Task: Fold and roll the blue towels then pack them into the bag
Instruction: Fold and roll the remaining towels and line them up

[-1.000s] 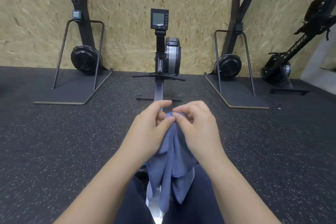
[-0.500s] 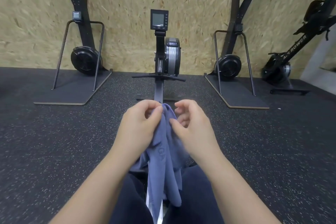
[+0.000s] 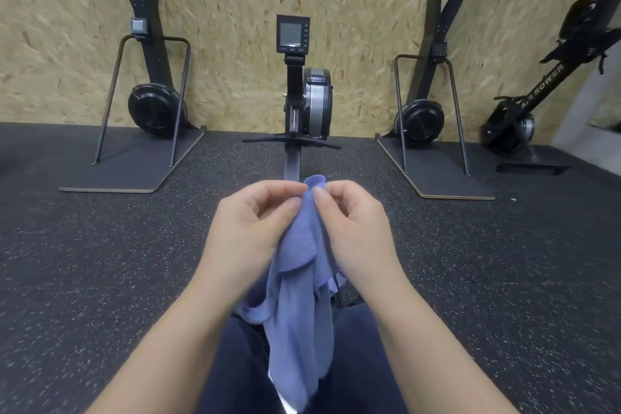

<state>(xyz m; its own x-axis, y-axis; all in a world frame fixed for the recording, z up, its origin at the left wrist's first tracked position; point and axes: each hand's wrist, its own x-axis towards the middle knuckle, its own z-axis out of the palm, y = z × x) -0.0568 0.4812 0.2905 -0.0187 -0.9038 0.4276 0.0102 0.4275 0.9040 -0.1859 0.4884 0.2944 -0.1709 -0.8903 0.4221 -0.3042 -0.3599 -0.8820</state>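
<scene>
Pinching the blue towel [image 3: 299, 296] at its top edge, left hand [image 3: 250, 228] and right hand [image 3: 354, 228] fingers let it hang straight for folding.

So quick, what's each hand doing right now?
Left hand: pinching the top edge of the soft blue cloth towel.
Right hand: pinching the same edge, right beside it.

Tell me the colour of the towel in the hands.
Plain periwinkle blue towel, no pattern; seen in the head view.
</scene>
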